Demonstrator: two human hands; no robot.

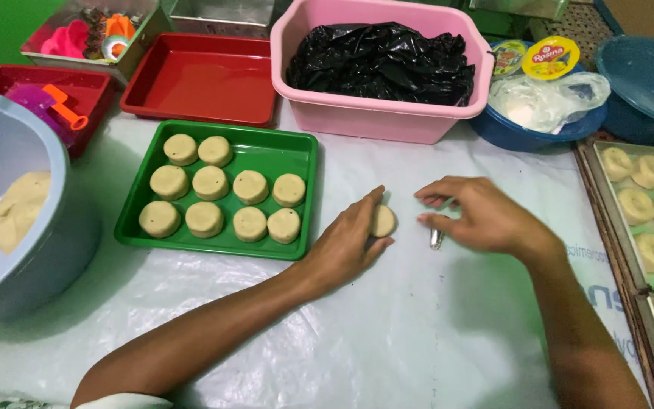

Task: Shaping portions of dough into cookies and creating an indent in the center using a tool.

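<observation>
**Dough Disc Handling at the Tabletop**

We rest our left hand on the white-covered tabletop with its fingers curled together around a round dough disc. The disc sits at the fingertips, touching them, and lies flat on the tabletop. Our right hand hovers just to the right of the disc, its fingers bent and loosely apart, clamped on nothing we can confirm; a small metal tool lies under them, and we cannot tell whether they touch it.

To handle the disc well, in our judgement, we keep the pressure light and even so that the edge stays round, and we support it from the side rather than pinching the top.

Left of the left fingers stands a green tray holding ten finished discs in rows. Beyond the fingers sits a pink tub lined with black plastic film. Beyond the right fingers, a blue bowl holds a clear plastic bag, and behind it lies a round yellow lid with a red label. Right of the right fingers, metal trays carry ring-marked dough pieces. Far left, a grey basin holds bulk dough.
</observation>
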